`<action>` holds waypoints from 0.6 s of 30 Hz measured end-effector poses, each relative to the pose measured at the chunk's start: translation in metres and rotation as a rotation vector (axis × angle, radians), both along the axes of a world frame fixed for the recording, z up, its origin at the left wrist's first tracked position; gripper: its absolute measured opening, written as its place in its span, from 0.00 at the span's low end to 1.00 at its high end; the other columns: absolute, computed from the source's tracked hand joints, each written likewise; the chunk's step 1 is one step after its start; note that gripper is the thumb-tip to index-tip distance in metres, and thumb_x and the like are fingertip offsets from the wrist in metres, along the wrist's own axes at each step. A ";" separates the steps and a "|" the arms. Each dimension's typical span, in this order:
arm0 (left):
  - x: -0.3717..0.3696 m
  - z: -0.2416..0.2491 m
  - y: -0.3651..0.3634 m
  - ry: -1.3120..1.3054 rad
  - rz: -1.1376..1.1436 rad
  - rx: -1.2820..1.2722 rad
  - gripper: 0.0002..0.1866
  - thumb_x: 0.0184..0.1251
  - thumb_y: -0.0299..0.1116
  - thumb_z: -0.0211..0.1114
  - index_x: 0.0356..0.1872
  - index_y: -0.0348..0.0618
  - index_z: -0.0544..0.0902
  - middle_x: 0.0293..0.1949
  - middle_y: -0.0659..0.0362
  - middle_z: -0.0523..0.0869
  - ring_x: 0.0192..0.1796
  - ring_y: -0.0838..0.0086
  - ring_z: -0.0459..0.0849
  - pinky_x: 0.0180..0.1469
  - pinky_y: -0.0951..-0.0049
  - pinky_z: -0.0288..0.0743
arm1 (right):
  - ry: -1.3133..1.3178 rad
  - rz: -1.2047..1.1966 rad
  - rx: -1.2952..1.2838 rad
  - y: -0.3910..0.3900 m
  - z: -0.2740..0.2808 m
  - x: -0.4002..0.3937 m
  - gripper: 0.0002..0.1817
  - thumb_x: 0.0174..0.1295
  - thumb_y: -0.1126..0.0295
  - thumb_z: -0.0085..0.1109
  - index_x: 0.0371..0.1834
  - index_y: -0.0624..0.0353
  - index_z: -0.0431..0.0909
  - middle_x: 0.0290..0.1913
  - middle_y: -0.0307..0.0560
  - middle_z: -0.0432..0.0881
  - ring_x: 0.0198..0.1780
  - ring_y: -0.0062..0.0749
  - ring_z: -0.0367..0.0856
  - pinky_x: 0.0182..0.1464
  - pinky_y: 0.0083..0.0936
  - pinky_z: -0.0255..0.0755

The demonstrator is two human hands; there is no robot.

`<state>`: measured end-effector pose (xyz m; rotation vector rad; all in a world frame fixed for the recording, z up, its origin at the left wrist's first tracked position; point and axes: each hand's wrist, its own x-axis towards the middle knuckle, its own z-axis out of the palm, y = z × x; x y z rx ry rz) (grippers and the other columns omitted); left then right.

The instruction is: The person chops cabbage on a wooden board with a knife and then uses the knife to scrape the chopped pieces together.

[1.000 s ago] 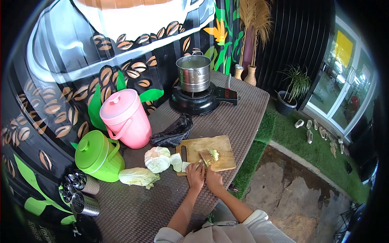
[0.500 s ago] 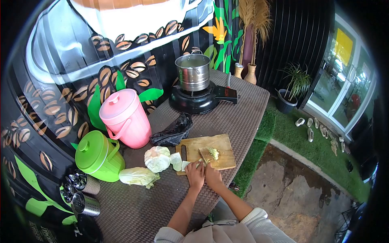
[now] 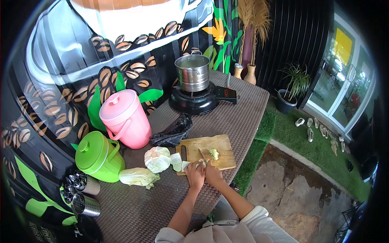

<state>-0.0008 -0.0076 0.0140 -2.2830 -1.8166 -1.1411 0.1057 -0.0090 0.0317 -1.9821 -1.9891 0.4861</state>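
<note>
While your left hand pins pale green cabbage piece at near edge of rectangular wooden cutting board, your right hand is closed around knife. Blade sits just beside left fingertips: slip likely nicks them, so curl them back. Small shredded cabbage pile lies beyond blade. Board overhangs nothing, yet sits near table edge; hard push could shift it.

My worktop has a brown woven cover. At its far end sits the black stove. Along the wall edge stand a pink bucket and a green bucket. A cutting board lies at the near edge, with a cabbage just beside it and a black bag behind.
</note>
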 end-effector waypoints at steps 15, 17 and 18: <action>-0.001 -0.005 0.002 -0.042 -0.014 0.008 0.14 0.63 0.35 0.63 0.47 0.43 0.86 0.47 0.60 0.80 0.54 0.65 0.72 0.59 0.58 0.59 | 0.001 0.007 -0.079 -0.013 0.007 -0.001 0.24 0.64 0.67 0.51 0.59 0.72 0.62 0.32 0.62 0.84 0.36 0.53 0.87 0.37 0.42 0.82; -0.001 -0.006 0.002 -0.042 -0.017 0.009 0.14 0.63 0.35 0.63 0.47 0.43 0.86 0.47 0.60 0.80 0.54 0.65 0.72 0.59 0.58 0.59 | -0.062 0.013 -0.063 -0.011 -0.009 -0.005 0.25 0.64 0.67 0.51 0.59 0.73 0.62 0.32 0.63 0.84 0.36 0.54 0.86 0.37 0.42 0.82; -0.002 -0.005 0.002 -0.039 -0.020 0.015 0.14 0.63 0.35 0.63 0.48 0.43 0.86 0.47 0.60 0.80 0.55 0.65 0.72 0.59 0.58 0.59 | -0.121 0.019 -0.041 -0.010 -0.010 -0.007 0.26 0.64 0.66 0.52 0.59 0.73 0.61 0.33 0.63 0.84 0.36 0.55 0.86 0.37 0.42 0.82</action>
